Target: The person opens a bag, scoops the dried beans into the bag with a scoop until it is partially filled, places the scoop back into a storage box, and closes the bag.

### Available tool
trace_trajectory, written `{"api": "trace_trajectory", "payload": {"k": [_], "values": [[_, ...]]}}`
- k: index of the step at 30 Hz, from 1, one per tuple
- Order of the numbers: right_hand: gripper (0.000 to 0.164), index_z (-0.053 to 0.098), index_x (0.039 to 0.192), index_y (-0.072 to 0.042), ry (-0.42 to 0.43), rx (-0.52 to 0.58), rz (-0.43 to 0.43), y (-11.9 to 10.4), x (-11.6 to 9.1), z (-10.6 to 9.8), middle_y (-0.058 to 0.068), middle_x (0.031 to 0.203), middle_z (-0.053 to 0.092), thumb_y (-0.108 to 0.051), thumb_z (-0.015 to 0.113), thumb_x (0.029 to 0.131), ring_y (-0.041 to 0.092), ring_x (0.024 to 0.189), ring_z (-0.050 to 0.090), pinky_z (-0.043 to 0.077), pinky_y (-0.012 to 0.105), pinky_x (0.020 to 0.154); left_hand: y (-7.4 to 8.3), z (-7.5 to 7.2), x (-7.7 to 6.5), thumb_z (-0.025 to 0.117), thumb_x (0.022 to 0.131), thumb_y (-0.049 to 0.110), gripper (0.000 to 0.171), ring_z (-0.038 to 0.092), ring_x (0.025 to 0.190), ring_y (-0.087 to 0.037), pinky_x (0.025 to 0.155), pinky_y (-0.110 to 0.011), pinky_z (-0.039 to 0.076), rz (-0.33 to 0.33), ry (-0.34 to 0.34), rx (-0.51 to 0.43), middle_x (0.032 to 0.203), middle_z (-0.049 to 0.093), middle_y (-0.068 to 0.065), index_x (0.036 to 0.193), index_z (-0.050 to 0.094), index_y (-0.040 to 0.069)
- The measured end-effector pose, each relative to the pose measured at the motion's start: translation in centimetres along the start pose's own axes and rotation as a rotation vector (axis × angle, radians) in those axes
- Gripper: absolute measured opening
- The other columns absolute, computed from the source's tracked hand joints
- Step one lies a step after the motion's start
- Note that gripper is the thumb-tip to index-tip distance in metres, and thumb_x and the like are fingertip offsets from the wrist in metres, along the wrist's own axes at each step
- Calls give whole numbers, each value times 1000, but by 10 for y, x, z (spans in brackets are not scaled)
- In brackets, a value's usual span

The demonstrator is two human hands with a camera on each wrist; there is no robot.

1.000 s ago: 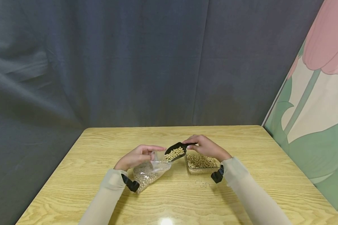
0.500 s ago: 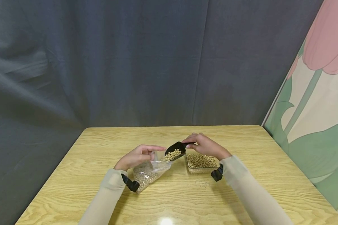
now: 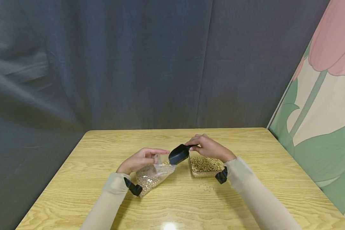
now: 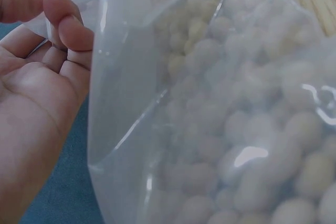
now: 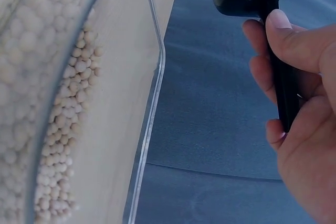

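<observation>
My right hand (image 3: 208,149) grips the handle of a black scoop (image 3: 179,154), its thumb and fingers wrapped round it in the right wrist view. The scoop's bowl tips down to the left over the mouth of a clear plastic bag (image 3: 158,179), and no beans show in the bowl. Round pale yellow beans (image 4: 273,150) fill much of the bag, which leans on the table. With curled fingers my left hand (image 3: 139,162) pinches the bag's upper edge, its index finger stretched toward the scoop. A few beans (image 3: 166,163) show at the bag's mouth.
Right of the bag, under my right forearm, stands a clear rectangular container (image 3: 204,174) of the same beans. A faint pale mark (image 3: 206,187) shows on the wooden table (image 3: 172,204) in front of it. A dark curtain (image 3: 149,70) hangs behind.
The scoop has tilted further to the left and its beans have slid out into the bag's mouth. My right hand has risen slightly; the left hand and bag stay put.
</observation>
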State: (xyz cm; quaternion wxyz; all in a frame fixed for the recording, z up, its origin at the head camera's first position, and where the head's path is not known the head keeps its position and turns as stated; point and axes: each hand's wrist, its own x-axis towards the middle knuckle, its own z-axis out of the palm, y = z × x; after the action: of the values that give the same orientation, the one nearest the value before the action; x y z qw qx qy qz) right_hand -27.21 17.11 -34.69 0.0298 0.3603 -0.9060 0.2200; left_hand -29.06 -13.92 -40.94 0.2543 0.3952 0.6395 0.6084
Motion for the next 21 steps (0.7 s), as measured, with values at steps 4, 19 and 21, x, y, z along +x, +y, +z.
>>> {"api": "trace_trajectory", "payload": {"k": [4, 19, 21], "values": [[28, 70, 118, -7, 9, -29, -25, -1, -1, -2, 6, 110, 70, -9, 64, 90, 21, 96, 60, 37, 39, 84, 0, 0, 0, 44, 98, 0, 45, 51, 74, -9, 71, -32, 46, 0, 0, -5, 113, 57, -18, 142, 40, -7], [28, 69, 118, -5, 74, 6, -23, 13, -13, -4, 9, 112, 70, -9, 63, 91, 24, 103, 62, 48, 44, 87, -2, 0, 1, 43, 96, -3, 45, 51, 75, -6, 73, -24, 47, 9, 3, 8, 114, 60, 1, 140, 43, -8], [28, 69, 118, -5, 83, 7, -19, 16, -16, -5, 10, 113, 70, -8, 63, 91, 25, 103, 63, 49, 44, 87, -2, 0, 1, 43, 96, -2, 44, 52, 75, -6, 73, -24, 47, 12, 4, 11, 116, 60, 0, 140, 43, -8]]}}
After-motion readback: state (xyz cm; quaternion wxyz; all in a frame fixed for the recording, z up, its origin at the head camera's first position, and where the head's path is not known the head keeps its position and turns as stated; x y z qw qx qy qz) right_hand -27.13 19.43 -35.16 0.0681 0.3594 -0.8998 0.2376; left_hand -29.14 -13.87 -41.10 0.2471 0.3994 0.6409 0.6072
